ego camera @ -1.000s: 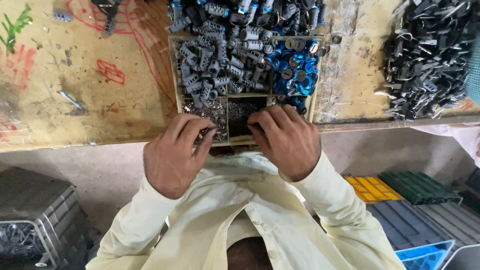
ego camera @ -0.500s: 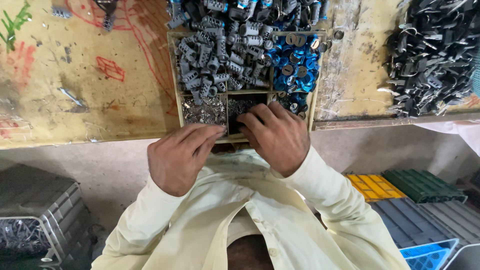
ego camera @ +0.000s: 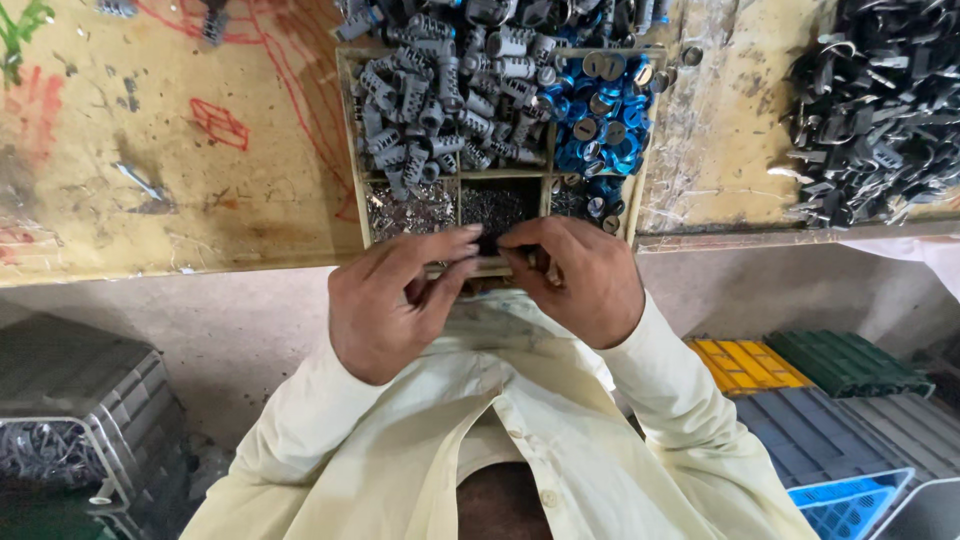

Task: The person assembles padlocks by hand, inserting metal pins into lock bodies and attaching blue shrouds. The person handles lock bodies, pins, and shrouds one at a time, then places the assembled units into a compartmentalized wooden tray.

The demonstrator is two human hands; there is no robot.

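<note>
My left hand (ego camera: 395, 300) and my right hand (ego camera: 575, 275) meet fingertip to fingertip over the near edge of a divided wooden tray (ego camera: 352, 150) on the workbench. Between the fingertips sits something small and dark that I cannot make out. The tray holds several grey cylindrical parts (ego camera: 430, 90), blue round caps (ego camera: 600, 125), and small shiny metal bits (ego camera: 410, 210) in its near compartments. Both sleeves are pale yellow.
The yellowish worn workbench (ego camera: 170, 170) carries red scribbles. A heap of dark metal clips (ego camera: 880, 100) lies at the right. Below the bench stand a grey crate (ego camera: 70, 420) at left and yellow, green, grey and blue crates (ego camera: 820, 400) at right.
Both hands have drawn back slightly from inside the tray's near compartment toward my body, and their fingertips have come together at the tray's front edge.
</note>
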